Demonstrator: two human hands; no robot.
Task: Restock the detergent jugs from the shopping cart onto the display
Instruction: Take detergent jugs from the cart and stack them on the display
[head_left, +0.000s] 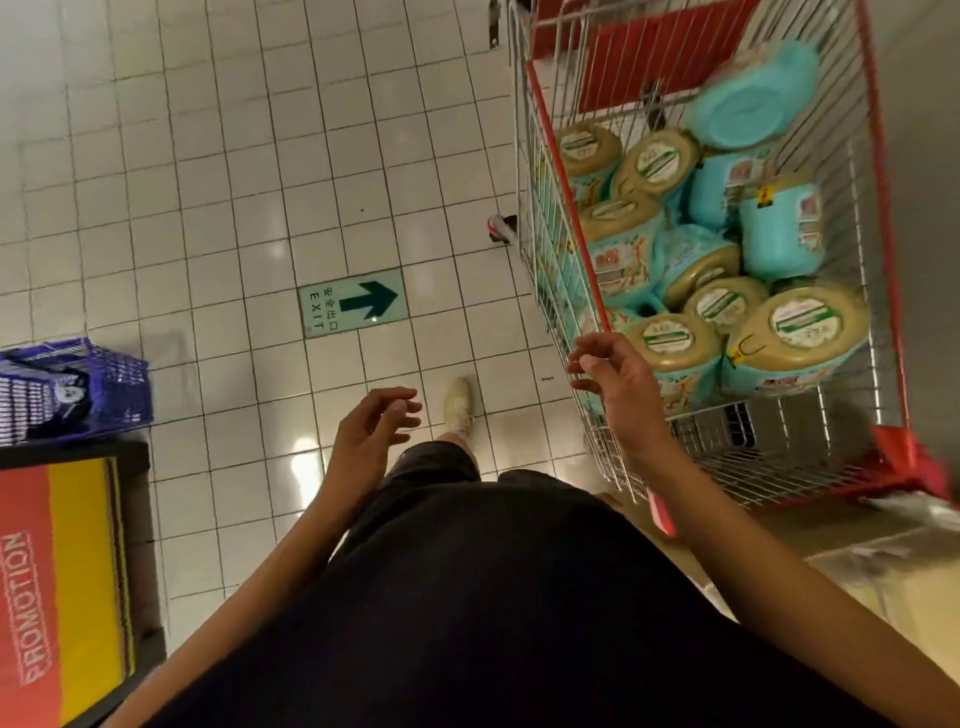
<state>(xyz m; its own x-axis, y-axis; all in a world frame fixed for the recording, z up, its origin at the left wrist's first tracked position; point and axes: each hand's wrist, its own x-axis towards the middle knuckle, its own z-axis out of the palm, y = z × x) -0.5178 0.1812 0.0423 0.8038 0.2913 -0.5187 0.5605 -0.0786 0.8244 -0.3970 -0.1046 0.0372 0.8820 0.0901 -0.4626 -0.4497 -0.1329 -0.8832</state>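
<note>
A person in black clothing is standing on a white tiled floor (208, 197) with both bare forearms reaching forward. The left hand (371, 423) is hanging over the tiles with its fingers loosely curled and apart, holding nothing. Just beyond it, 1 pale shoe (458, 401) is stepping forward. The right hand (610, 371) is hovering at the near left corner of the shopping cart (569, 218). Its fingers are also relaxed and parted, gripping nothing, and it is not clear whether they are touching the wire rim. At the lower left, a red and yellow PROMOTION sign (57, 597) is sitting beside a blue wire basket (98, 384). Further out, a green EXIT arrow marker (353, 301) is lying flat in the tiles between the hands and the cart's far end. The detergent jugs (779, 236), teal with beige caps, are all lying heaped inside the red-trimmed cart, most with their caps turned toward the camera. At the far end of the heap, 1 overturned jug (748, 106) is showing its teal base, leaning near the cart's red seat flap (649, 57).
</note>
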